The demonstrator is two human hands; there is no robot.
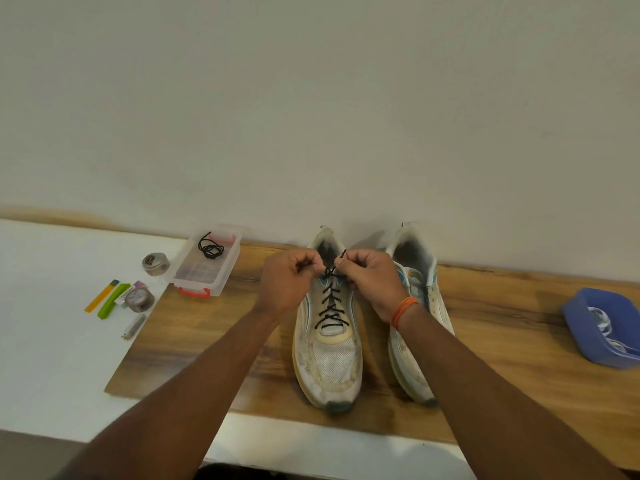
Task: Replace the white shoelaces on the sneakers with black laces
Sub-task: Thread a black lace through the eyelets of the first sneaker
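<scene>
Two worn white sneakers stand side by side on a wooden board (485, 323), toes toward the viewer and heels near the wall. The left sneaker (330, 358) carries a black lace (330, 306) crossed up its eyelets from the toe end to the top, and both hands meet over its upper eyelets. The left hand (287, 278) has its fingers curled, pinching one end of the lace near the tongue; the right hand (372, 277), with an orange band (403, 308) on its wrist, pinches the other end, whose tip sticks up just above the fingers. The right sneaker (420, 306) stands just beside the first, partly behind the right forearm (whether it has any lace in it cannot be told from here). To the left, at the board's corner, sits a clear plastic box (206, 263) with red clasps, and a second black lace (209, 247) lies coiled on its lid. Further left on the white surface (52, 306) lie two round metal tins (156, 264), a green clip (112, 301), a yellow strip (102, 295) and a small metal tool (134, 326). At the far right of the board a blue tray (588, 327) holds white laces (604, 323)
</scene>
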